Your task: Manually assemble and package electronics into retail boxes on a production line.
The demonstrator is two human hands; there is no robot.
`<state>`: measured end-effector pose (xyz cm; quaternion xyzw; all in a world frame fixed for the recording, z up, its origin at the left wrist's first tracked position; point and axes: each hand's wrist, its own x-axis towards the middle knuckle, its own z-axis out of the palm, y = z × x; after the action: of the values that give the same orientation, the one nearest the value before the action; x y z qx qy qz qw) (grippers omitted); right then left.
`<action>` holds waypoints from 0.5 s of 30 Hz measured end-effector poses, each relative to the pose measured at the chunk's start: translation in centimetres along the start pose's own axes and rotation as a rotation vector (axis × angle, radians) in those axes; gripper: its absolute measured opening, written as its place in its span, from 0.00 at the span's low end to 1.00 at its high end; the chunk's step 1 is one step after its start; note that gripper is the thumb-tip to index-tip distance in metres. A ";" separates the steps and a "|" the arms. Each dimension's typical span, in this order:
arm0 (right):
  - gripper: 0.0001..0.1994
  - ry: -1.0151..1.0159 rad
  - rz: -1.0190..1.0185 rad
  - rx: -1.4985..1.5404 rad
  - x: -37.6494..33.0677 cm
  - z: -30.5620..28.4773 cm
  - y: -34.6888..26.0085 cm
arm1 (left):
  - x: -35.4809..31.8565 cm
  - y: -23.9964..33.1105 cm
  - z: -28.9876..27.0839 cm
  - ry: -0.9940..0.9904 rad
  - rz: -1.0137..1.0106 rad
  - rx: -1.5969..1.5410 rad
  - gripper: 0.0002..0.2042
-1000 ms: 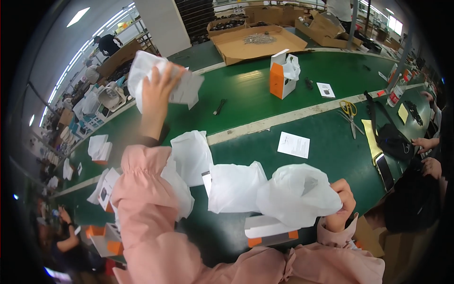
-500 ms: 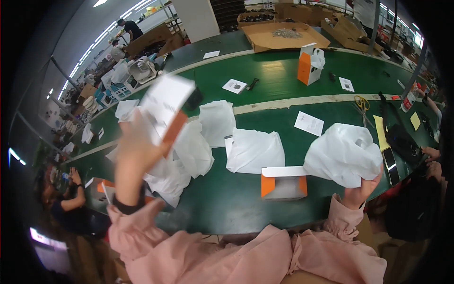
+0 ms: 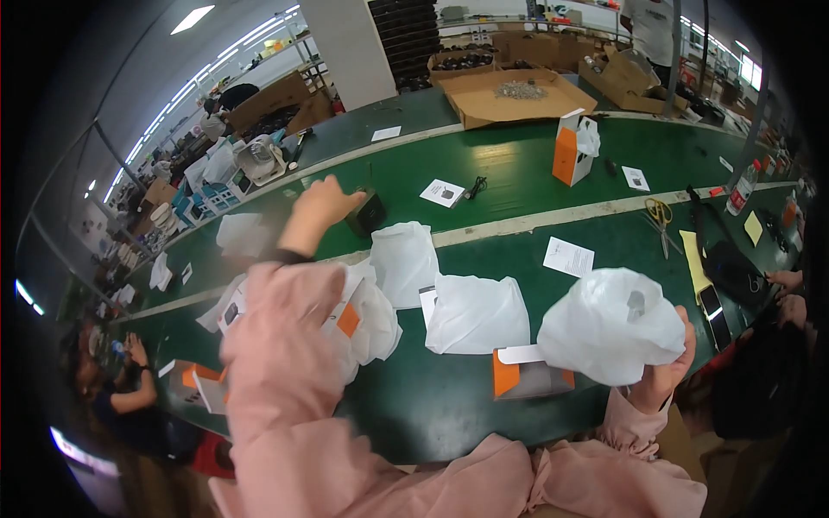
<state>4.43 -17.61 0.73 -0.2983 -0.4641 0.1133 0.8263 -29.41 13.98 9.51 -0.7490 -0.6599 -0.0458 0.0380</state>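
Observation:
My right hand [image 3: 667, 367] grips a white plastic bag [image 3: 604, 328], bulging and raised above the near bench; what fills it is hidden. Below and left of the bag lies an open orange-and-white carton [image 3: 533, 380], its flap folded out. My left hand [image 3: 322, 210] reaches across to the far green strip, fingers apart and holding nothing. Just right of its fingertips stands a small black box-shaped device [image 3: 367, 214]; whether they touch it I cannot tell. Under my left sleeve, an orange-and-white box [image 3: 347, 320] is partly hidden among white bags.
White bags [image 3: 477, 315] lie mid-bench, with a leaflet [image 3: 568, 256] and scissors [image 3: 659, 224] to the right. Farther back are an upright orange-and-white box [image 3: 573, 155], a printed card [image 3: 442, 192] and a coiled black cable [image 3: 476, 187]. A person [image 3: 121, 380] works at left.
My left hand has put the orange-and-white box down among the bags at left and moved forward to the black device. My right hand still holds the bag. The view has tilted up slightly.

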 end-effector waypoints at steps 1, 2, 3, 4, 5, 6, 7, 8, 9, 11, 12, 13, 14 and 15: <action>0.06 0.023 -0.020 -0.095 0.0 0.1 0.3 | 2.0 0.5 3.4 0.110 -0.042 -0.108 0.40; 0.05 0.045 -0.040 -0.185 0.1 0.0 0.4 | 3.4 0.0 7.1 0.164 -0.013 -0.172 0.41; 0.05 0.055 -0.047 -0.197 0.0 -0.5 0.6 | 4.6 -0.6 10.7 0.220 0.021 -0.237 0.43; 0.04 -0.084 -0.080 -0.312 0.0 -1.0 0.7 | 5.3 -1.3 13.4 0.246 0.021 -0.290 0.41; 0.03 -0.219 -0.109 -0.429 0.0 -1.4 0.8 | 5.7 -1.7 15.1 0.269 0.025 -0.342 0.39; 0.05 -0.224 -0.111 -0.500 0.2 -1.1 0.6 | 6.3 0.6 15.2 0.182 0.015 -0.233 0.38; 0.11 -0.323 -0.140 -0.498 0.4 -1.2 0.1 | 6.7 -0.6 15.2 0.184 0.006 -0.199 0.37; 0.14 -0.407 -0.130 -0.495 0.9 -0.7 -0.7 | 7.6 -1.6 14.8 0.184 -0.032 -0.239 0.36; 0.17 -0.495 -0.107 -0.499 1.1 -0.4 -1.8 | 7.7 -1.8 14.9 0.169 -0.069 -0.282 0.36; 0.18 -0.545 -0.106 -0.506 1.2 -0.3 -3.3 | 8.1 -1.2 15.5 0.253 0.000 -0.324 0.36; 0.19 -0.610 -0.111 -0.479 0.9 0.0 -3.9 | 8.3 -1.5 15.7 0.351 0.039 -0.352 0.35; 0.19 -0.590 -0.126 -0.489 0.4 0.3 -4.4 | 8.2 -1.5 16.5 0.369 0.080 -0.400 0.34; 0.19 -0.631 -0.107 -0.470 -0.1 0.8 -4.6 | 7.9 -2.3 16.8 0.340 0.018 -0.414 0.33; 0.19 -0.678 -0.073 -0.461 -0.5 0.6 -5.2 | 6.6 -1.8 17.0 0.293 -0.045 -0.436 0.33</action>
<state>3.20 -21.71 3.74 -0.4047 -0.7337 0.0689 0.5414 -30.08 22.68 -6.61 -0.7100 -0.6383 -0.2958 -0.0303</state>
